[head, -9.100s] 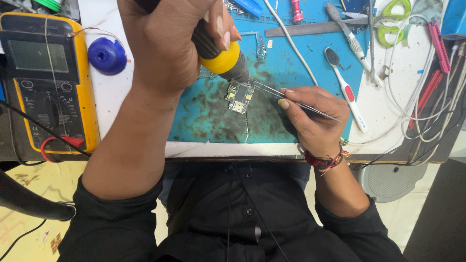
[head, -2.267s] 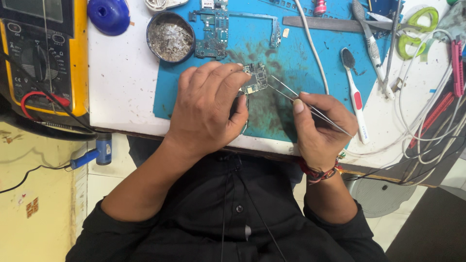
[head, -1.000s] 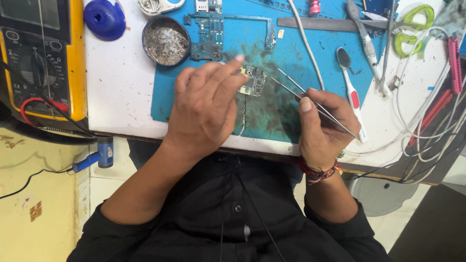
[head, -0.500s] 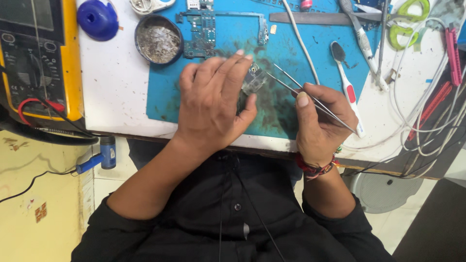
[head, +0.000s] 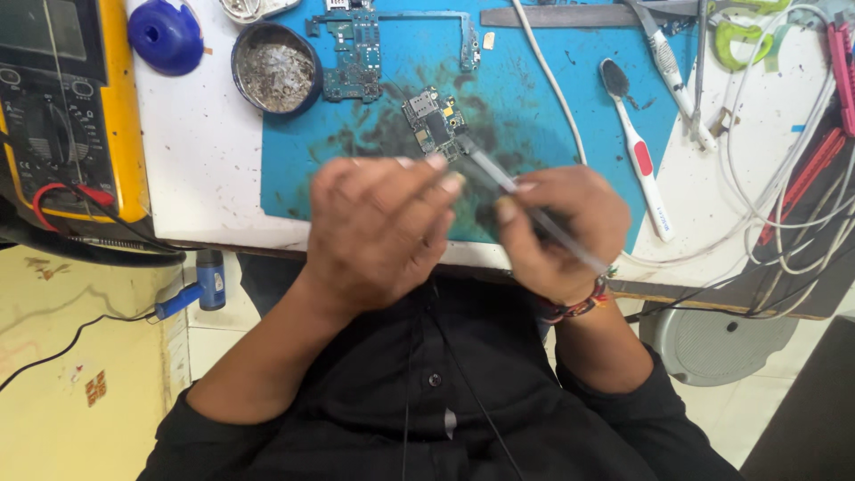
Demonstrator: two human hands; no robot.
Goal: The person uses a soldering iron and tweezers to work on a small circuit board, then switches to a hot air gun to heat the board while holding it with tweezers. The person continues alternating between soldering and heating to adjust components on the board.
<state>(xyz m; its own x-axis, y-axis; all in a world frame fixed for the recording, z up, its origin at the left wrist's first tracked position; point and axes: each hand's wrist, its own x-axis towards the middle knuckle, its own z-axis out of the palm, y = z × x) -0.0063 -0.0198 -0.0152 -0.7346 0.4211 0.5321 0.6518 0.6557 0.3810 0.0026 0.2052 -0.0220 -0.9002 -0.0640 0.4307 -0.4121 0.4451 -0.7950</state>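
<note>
Blue mat (head: pixel 552 134), solder-wool tin (head: pixel 276 69), toothbrush (head: pixel 634 147) around small board (head: pixel 433 120).

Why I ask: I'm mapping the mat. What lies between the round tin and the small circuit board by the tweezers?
In the head view, a larger green circuit board lies on the blue mat between the round tin and the small circuit board.

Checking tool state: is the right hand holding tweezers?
Yes, the right hand pinches metal tweezers whose tips point up at the small circuit board on the blue mat.
</note>
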